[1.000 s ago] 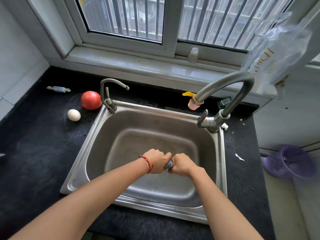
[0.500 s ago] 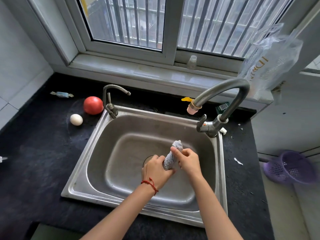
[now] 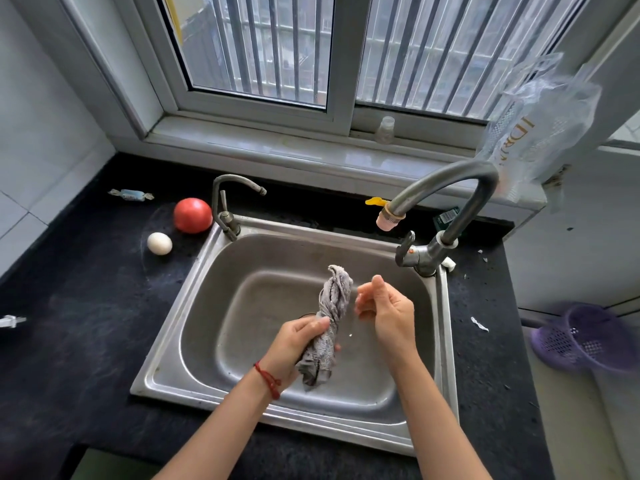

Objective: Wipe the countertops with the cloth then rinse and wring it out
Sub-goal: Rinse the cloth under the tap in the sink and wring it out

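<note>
A grey cloth (image 3: 332, 306), twisted into a rope, stands upright over the steel sink (image 3: 180, 323). My left hand (image 3: 298, 344), with a red string at the wrist, is shut around the cloth's lower half. My right hand (image 3: 384, 306) hangs just to the right of the cloth, fingers loosely curled and apart, touching nothing. A drop falls between the hands. The big curved tap (image 3: 446, 188) reaches over the sink from the right rim; no water runs from it. The black countertop (image 3: 76, 306) surrounds the sink.
A small second tap (image 3: 225, 206) stands at the sink's back left corner. A tomato (image 3: 193, 215), an egg (image 3: 159, 243) and a wrapped sweet (image 3: 131, 194) lie on the left counter. A purple basket (image 3: 585, 337) sits low at the right. A plastic bag (image 3: 540, 129) hangs by the window.
Both hands gripped and twisted the cloth a second ago. The right hand has since let go and moved right, and the cloth's top now sticks up free from the left fist.
</note>
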Available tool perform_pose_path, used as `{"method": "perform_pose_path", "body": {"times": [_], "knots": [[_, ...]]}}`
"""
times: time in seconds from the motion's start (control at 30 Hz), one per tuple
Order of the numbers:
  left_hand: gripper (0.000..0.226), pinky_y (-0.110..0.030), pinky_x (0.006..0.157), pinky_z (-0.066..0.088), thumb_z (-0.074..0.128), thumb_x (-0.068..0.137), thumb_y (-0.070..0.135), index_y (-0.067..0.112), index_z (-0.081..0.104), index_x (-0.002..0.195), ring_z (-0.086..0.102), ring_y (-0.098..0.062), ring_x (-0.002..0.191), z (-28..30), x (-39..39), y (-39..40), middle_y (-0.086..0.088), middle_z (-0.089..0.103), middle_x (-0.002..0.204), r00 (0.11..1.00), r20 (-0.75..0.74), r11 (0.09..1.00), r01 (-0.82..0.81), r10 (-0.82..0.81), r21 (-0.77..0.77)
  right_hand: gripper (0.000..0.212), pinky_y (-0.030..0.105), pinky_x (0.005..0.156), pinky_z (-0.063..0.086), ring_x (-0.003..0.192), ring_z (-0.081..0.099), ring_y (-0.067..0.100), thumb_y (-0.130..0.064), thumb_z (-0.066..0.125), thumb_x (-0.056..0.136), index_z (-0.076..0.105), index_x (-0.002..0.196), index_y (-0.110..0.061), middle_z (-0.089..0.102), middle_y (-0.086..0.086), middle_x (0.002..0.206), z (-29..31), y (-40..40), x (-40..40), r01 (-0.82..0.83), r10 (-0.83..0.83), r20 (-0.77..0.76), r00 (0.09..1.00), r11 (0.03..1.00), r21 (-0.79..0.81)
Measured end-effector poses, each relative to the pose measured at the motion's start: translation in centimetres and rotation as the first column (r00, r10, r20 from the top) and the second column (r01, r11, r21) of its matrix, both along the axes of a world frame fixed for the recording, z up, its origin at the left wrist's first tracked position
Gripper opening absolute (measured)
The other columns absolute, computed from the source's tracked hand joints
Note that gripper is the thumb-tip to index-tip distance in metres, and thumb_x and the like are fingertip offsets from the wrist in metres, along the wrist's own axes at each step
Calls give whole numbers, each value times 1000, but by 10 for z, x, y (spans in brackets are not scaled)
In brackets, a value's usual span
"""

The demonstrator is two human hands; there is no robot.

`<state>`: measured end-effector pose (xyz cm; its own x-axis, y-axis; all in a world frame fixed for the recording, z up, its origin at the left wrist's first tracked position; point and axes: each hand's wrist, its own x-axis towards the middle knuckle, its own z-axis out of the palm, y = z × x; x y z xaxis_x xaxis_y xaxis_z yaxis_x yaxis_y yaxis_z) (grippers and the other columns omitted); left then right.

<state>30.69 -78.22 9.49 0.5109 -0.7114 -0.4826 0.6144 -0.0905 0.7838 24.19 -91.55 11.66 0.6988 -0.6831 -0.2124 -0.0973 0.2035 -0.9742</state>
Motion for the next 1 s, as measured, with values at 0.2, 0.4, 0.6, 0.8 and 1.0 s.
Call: {"method": "perform_pose_path", "body": {"times": [0.2, 0.4, 0.6, 0.8, 1.0], "knots": [[14, -14, 63, 51, 65, 80, 6, 9, 67, 94, 61, -2, 68, 4, -4, 3, 1, 66, 75, 903, 429, 997, -18, -17, 76, 29, 24, 57, 46, 60, 57, 11, -39, 75, 70, 55, 74, -19, 61, -2, 66, -2, 11, 5, -88, 33, -245, 969, 972, -217], [17, -24, 57, 55, 55, 84, 15, 6, 66, 92, 67, -17, 63, 3, 1, 9, -3, 72, 67, 980, 197, 1000, -25, 24, 4, 11, 15, 55, 48, 58, 60, 5, -14, 63, 83, 63, 73, -16, 65, 2, 68, 1, 13, 5, -49, 43, -83, 996, 996, -70], [36, -23, 67, 53, 50, 78, 26, 3, 61, 103, 64, -16, 78, -1, 10, 1, -6, 69, 84, 994, 32, 990, -103, 106, -98, 19, 25, 62, 54, 65, 61, 16, -2, 59, 84, 68, 73, -14, 66, 3, 67, 6, 24, 7, -33, 34, -66, 997, 999, 24], [20, -12, 55, 51, 60, 83, 3, 16, 65, 69, 61, 1, 56, 10, 17, -9, 15, 68, 51, 850, 321, 897, -443, 418, 5, 25, 37, 65, 53, 70, 62, 18, -3, 58, 86, 66, 69, -21, 67, 2, 70, 1, 33, 8, -21, 6, -108, 994, 989, -145], [17, -21, 63, 51, 59, 86, 16, 1, 67, 86, 55, -6, 63, 10, 46, 7, 7, 62, 62, 728, 389, 768, -636, 565, 75, 13, 15, 54, 41, 58, 50, 9, -5, 58, 86, 70, 80, -4, 58, -7, 61, -2, 27, 9, 124, -179, -171, 969, 948, -292]]}}
